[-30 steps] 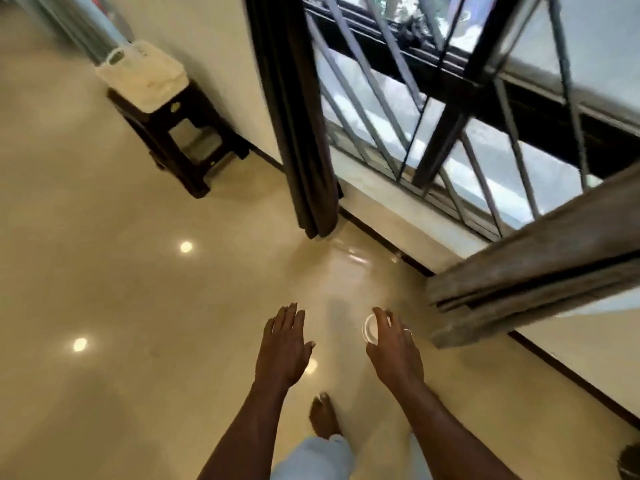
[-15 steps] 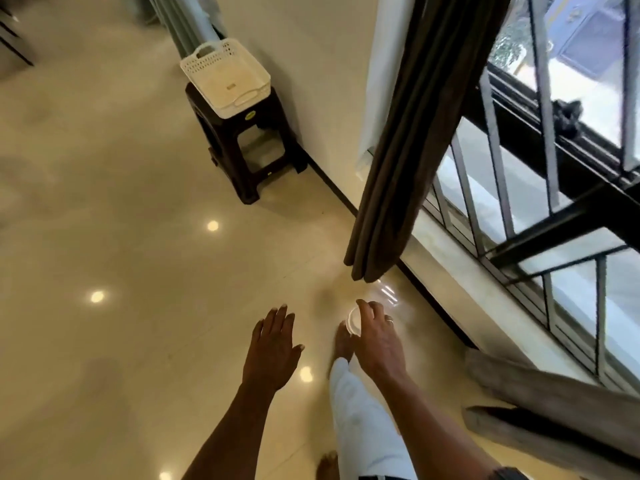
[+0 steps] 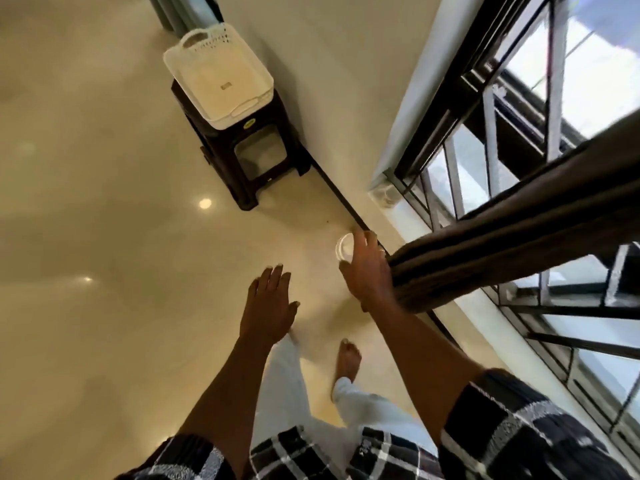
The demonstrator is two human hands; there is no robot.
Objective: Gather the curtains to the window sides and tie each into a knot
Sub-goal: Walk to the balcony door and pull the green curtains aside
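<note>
A dark brown striped curtain [image 3: 512, 237] hangs bunched in front of the barred window [image 3: 491, 140], its lower end slanting toward the floor. My right hand [image 3: 367, 271] is right beside that lower end and touches its edge; the fingers hold a small white round lid-like object [image 3: 344, 247]. My left hand [image 3: 268, 306] hovers over the floor to the left, palm down, fingers spread, holding nothing. Neither hand grips the curtain.
A dark plastic stool [image 3: 242, 157] with a white basket [image 3: 218, 74] on top stands against the cream wall [image 3: 329, 64]. A white window sill [image 3: 415, 230] runs along the right. Glossy beige floor [image 3: 104, 237] spreads left. My bare foot [image 3: 348, 358] steps forward.
The view has swung left and I have walked closer to the wall; the curtain now lies right of my right hand, touching it. Both hands keep their poses.
</note>
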